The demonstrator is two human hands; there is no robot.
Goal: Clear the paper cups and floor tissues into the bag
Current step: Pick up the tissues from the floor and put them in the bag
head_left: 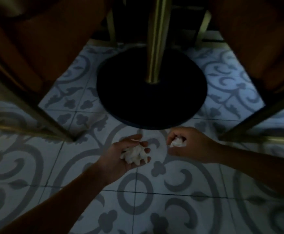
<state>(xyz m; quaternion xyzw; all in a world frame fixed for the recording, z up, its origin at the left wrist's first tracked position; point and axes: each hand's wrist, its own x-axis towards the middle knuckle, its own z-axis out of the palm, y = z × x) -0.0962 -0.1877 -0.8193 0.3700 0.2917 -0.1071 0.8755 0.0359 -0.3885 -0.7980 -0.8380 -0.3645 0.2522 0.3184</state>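
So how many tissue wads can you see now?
2. One wad lies in the open left hand; the other wad is gripped in the right hand. More may hide under the chairs.

Two bare forearms in shot, no sleeves visible up to frame edge. Left hand (129, 156) bare: no glove, no ring seen, no watch or band at wrist. Right hand (186, 146) likewise bare, wrist plain. Dim light, finer detail lost.
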